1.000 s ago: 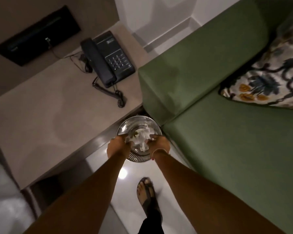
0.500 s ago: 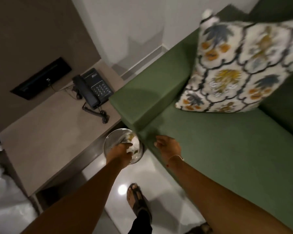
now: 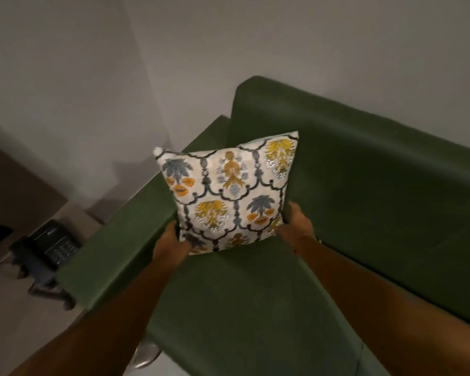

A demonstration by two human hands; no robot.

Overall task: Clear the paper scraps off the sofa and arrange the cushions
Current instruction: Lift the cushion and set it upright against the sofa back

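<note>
Both hands grip 1 floral-patterned cushion [image 3: 229, 196] by its lower corners: the left hand [image 3: 171, 246] is closed around the bottom-left corner, the right hand [image 3: 296, 222] around the bottom-right edge. Upright and slightly tilted, the cushion stands at the corner of the green sofa [image 3: 377, 191], its back toward the backrest, beside the armrest. A black desk telephone [image 3: 48, 246] sits blurred on the side table [image 3: 17, 316] left of the armrest
</note>
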